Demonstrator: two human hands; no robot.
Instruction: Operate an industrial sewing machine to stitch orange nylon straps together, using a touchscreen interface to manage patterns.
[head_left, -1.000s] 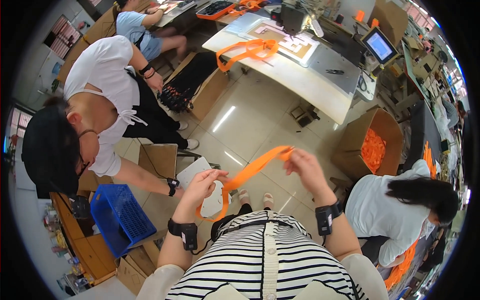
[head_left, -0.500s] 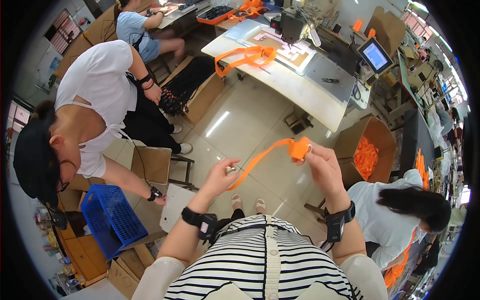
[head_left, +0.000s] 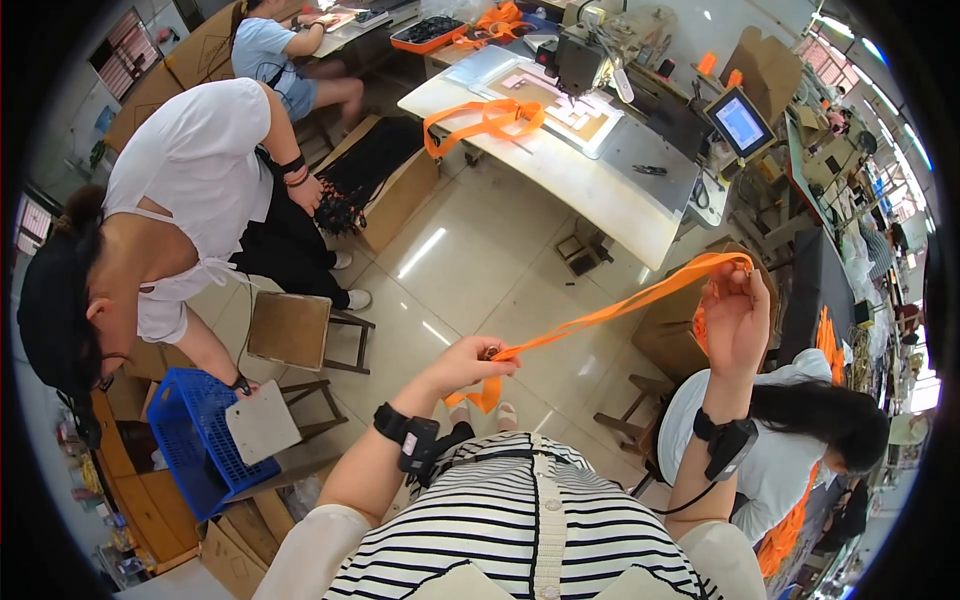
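An orange webbing strap [head_left: 630,304] is stretched between my hands, rising from left to right above the floor. My left hand [head_left: 464,366] pinches it near one end, and a short loose tail hangs below the fingers. Higher up, my right hand [head_left: 738,318] is closed on the far end with the palm turned toward me. A small dark metal piece shows at the left fingertips; its kind is too small to tell. On the sewing machine's worktable [head_left: 570,187] lies another looped orange strap [head_left: 492,120].
A sewing machine [head_left: 583,62] and a screen [head_left: 740,122] stand at the back. At right, a cardboard box [head_left: 668,338] stands beside a seated person [head_left: 800,410]. Another person [head_left: 190,160] leans at left near a blue crate [head_left: 212,440] and wooden stools [head_left: 290,330].
My right hand has moved right and up, drawing the strap out from a bunched fold to a long stretch. My left hand has closed on it. The person at left shifted a stool.
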